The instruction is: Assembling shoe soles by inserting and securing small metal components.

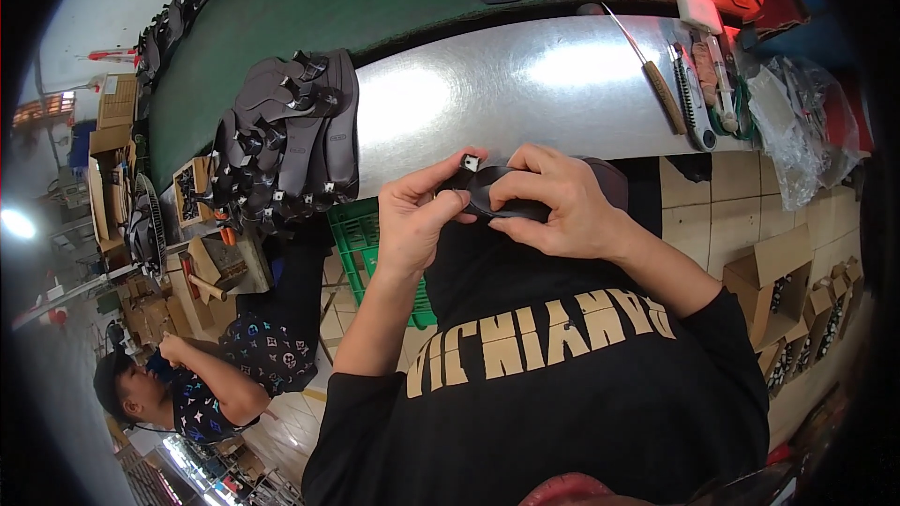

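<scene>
Just past the near edge of the metal worktop [487, 84], both my hands hold a dark sandal [611, 184] above my lap. My left hand [412, 211] pinches the strap near a small light metal piece [471, 163]. Curled fingers of my right hand [567, 201] grip the dark strap closer to the sole, which sticks out to the right behind that hand. My fingers cover much of the strap, so how it is joined to the sole is hidden.
Stacked dark sandals [323, 145] stand left on the worktop. An awl [664, 98], a cutter knife [692, 103] and clear plastic bags [802, 131] lie right. Beyond runs a green belt [328, 0] carrying sandals. Below are a green crate [352, 244] and cardboard boxes [769, 281]. A co-worker [225, 370] sits left.
</scene>
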The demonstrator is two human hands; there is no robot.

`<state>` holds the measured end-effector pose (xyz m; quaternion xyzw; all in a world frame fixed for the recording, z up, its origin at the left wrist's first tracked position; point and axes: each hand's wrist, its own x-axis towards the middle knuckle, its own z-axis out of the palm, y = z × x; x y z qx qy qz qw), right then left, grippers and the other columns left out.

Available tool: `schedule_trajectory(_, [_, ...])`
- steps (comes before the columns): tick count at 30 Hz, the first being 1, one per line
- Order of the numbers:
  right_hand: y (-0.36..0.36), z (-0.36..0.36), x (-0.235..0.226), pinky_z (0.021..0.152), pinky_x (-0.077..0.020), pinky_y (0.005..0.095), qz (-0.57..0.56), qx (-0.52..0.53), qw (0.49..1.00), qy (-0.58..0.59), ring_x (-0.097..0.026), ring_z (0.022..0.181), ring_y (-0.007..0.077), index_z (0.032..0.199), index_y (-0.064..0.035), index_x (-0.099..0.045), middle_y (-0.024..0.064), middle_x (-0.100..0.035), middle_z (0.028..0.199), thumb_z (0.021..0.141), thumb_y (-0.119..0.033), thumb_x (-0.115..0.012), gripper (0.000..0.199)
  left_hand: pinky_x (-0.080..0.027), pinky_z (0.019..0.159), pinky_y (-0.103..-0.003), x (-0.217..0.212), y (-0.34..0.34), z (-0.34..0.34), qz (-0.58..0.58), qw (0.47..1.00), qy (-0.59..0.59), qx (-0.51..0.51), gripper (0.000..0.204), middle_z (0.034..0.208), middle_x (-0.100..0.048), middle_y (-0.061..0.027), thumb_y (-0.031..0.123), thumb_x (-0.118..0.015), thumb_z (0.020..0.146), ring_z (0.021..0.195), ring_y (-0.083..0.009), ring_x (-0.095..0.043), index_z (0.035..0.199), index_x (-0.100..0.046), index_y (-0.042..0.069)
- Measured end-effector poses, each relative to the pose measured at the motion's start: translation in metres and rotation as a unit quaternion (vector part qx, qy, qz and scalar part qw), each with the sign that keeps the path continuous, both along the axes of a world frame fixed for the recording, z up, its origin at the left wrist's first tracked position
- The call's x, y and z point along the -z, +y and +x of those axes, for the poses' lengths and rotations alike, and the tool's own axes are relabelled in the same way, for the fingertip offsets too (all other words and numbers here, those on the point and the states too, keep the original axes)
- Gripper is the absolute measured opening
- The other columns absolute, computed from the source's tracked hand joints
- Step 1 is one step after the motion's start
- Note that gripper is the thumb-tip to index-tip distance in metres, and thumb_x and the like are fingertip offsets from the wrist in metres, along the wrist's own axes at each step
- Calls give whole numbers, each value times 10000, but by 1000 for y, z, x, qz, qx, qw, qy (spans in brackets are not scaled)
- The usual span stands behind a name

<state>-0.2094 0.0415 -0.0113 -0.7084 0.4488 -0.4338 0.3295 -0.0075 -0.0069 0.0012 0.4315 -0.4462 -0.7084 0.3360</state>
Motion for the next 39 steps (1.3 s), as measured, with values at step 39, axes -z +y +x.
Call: schedule_trajectory(39, [1,-6,-10,565,-458,305,174,9,983,-58,-613,612,202,803,-5,-600,101,-630,688,816,-91,-714,144,-437,600,-208,5,11,-3,-118,977,-153,94,151,754,-619,-5,94,-553,898,675,-43,-531,969,-635,-11])
